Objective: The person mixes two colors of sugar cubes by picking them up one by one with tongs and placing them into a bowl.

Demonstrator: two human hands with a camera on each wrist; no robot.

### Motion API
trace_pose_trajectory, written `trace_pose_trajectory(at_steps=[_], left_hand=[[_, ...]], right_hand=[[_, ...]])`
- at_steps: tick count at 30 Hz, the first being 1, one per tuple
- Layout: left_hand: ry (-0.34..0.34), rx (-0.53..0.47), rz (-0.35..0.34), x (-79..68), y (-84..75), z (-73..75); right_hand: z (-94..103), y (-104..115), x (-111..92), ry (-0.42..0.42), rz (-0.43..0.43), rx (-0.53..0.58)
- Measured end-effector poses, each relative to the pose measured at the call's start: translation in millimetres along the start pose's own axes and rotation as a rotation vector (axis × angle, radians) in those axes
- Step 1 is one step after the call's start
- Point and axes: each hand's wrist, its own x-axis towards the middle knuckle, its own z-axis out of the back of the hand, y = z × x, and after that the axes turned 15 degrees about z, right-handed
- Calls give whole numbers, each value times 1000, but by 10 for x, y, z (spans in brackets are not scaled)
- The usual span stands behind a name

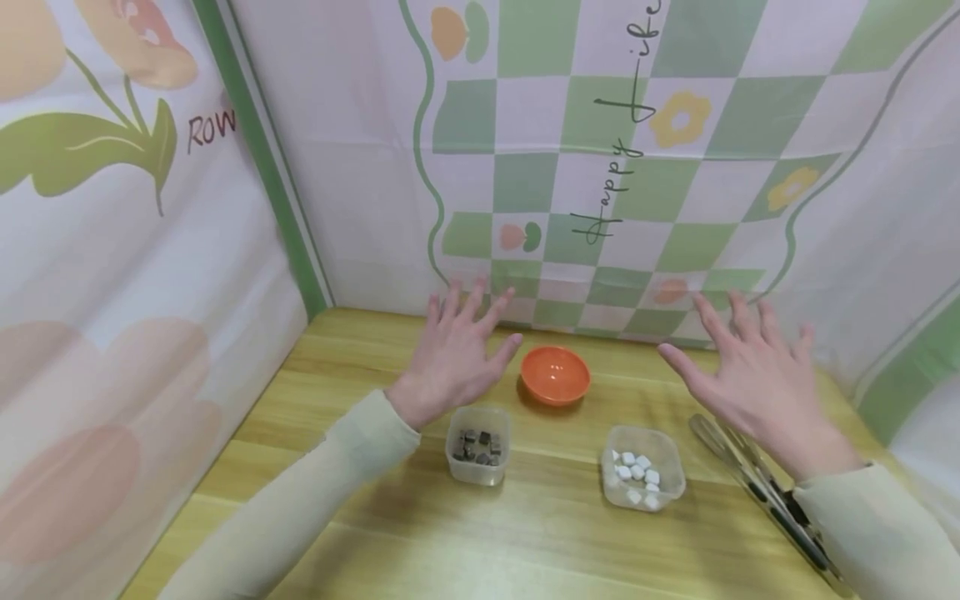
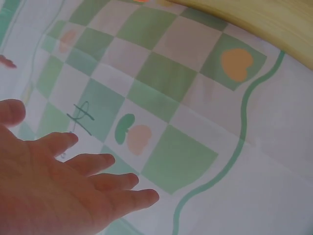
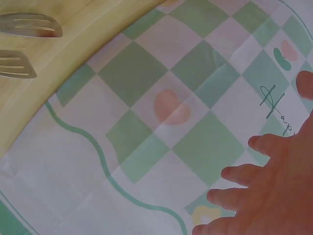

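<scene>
Fingers spread, my left hand (image 1: 459, 357) hovers behind a clear container (image 1: 477, 475) that holds several small dark cubes (image 1: 485, 438). My right hand (image 1: 761, 387) is also spread, above the right side of the table, and grips nothing. Between the hands sits an orange bowl (image 1: 555, 379) with nothing visible inside. A second clear container (image 1: 613, 492), holding several white cubes (image 1: 637, 472), stands to the front right. Metal utensils (image 1: 772, 500) with black grips lie partly under the right forearm; the right wrist view shows two slotted metal heads (image 3: 32, 24), perhaps tongs.
All of this rests on a wooden table (image 1: 525, 550). A hanging cloth (image 1: 382, 208) with green checks rises behind its back edge, and a flowered cloth (image 1: 150, 275) hangs along the left side.
</scene>
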Motion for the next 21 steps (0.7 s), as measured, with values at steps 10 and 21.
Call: trace_pose_trajectory(at_steps=[10,21], left_hand=[[9,-2,-31,-123,-91,-77],[18,-22,-77,-254,-173,-179]], right_hand=[[-44,-16,-142,-7,8,-14],[-58,51,-256,-49,18,-22]])
